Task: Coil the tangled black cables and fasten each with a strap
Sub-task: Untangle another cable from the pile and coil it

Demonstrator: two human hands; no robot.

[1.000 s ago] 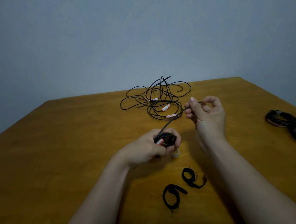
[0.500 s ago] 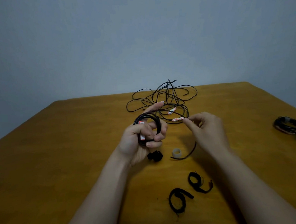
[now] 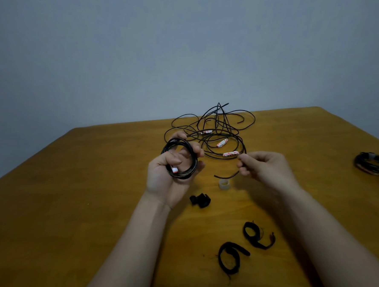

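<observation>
My left hand [image 3: 164, 178] grips a small coil of black cable [image 3: 187, 173] with a white and red tag, held up above the table. The loose tail of that cable [image 3: 226, 176] curves to my right hand [image 3: 263, 168], which pinches it between thumb and fingers. Behind both hands lies a tangled heap of black cables [image 3: 214, 130] with white and red tags. Two black straps [image 3: 230, 259] [image 3: 255, 234] lie curled on the table near my forearms. A third rolled black strap [image 3: 201, 200] sits below my left hand.
A small clear ring of tape [image 3: 224, 183] lies between my hands. Coiled black cables [image 3: 375, 165] rest at the table's right edge. The wooden table [image 3: 66, 206] ends at a grey wall behind the tangle.
My left hand has lifted the coil off the table and turned it upright. My right hand drew back and down, still pinching the cable's tail. The rolled strap and the tape ring came into view.
</observation>
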